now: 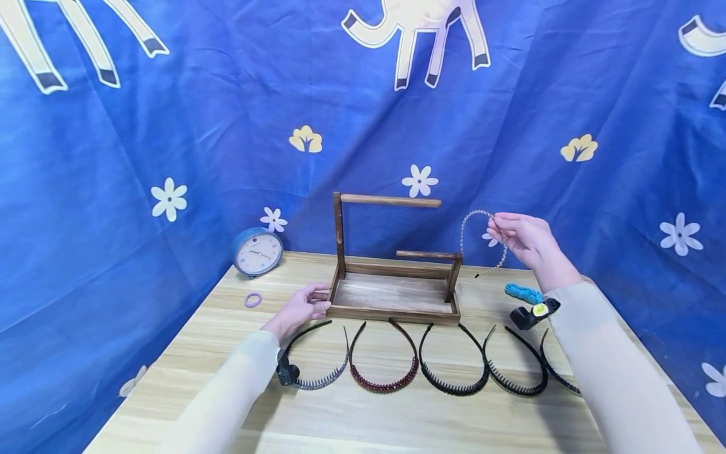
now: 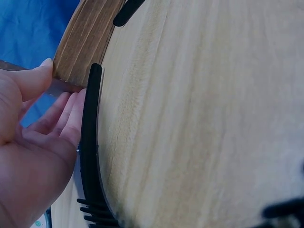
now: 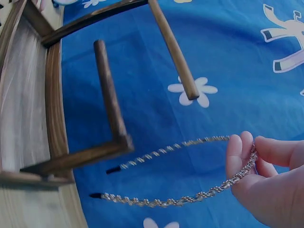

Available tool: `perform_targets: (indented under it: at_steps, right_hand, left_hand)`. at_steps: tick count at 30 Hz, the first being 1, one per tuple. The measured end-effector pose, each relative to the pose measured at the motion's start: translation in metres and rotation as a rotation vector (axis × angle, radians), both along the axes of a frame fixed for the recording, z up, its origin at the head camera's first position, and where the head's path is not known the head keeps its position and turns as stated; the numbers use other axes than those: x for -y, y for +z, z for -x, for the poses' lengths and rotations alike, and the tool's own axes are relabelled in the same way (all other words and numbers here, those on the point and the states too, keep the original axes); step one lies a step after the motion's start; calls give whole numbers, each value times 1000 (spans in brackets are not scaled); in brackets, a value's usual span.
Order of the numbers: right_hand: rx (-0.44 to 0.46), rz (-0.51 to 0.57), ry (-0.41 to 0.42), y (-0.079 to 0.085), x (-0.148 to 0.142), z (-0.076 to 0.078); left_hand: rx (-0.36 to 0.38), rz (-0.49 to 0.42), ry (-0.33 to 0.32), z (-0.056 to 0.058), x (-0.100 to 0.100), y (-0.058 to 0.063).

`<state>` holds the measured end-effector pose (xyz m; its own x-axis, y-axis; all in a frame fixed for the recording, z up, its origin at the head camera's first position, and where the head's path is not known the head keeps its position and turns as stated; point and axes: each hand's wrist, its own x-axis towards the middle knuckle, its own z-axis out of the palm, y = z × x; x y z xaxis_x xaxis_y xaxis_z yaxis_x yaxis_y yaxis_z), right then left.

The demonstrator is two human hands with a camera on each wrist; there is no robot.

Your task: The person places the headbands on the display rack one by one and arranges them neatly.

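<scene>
In the head view my right hand (image 1: 524,239) pinches a thin beaded headband (image 1: 462,230) at the top of its arch, black tips hanging down. The right wrist view shows this headband (image 3: 166,202) held in the air beside the wooden rack (image 3: 109,90), with my right hand (image 3: 270,175) at its bend. My left hand (image 1: 303,309) grips the left front corner of the brown wooden rack (image 1: 391,318), which has two horizontal bars on posts above a tray. In the left wrist view, the thumb and fingers of my left hand (image 2: 40,128) lie about the rack's corner (image 2: 83,52).
In front of the rack lies a row of headbands, including a grey toothed one (image 1: 323,383), a dark red one (image 1: 386,386) and a black one (image 1: 454,388). A blue clock (image 1: 258,252) and purple ring (image 1: 253,300) are left; a turquoise hair tie (image 1: 523,293) is right.
</scene>
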<state>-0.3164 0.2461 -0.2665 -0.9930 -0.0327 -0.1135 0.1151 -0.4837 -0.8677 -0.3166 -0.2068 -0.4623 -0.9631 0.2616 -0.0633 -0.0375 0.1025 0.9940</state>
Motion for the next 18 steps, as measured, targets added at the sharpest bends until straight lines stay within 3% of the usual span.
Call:
perform_targets:
  at_steps: [7, 11, 18]
  right_hand:
    - [-23, 3, -73, 9, 17, 16]
    - [-33, 60, -74, 14, 25, 25]
    - [-19, 65, -72, 21, 44, 36]
  left_hand:
    - [-12, 1, -4, -1, 1, -1]
    - [-4, 2, 2, -1, 1, -1]
    - [-9, 10, 0, -2, 1, 0]
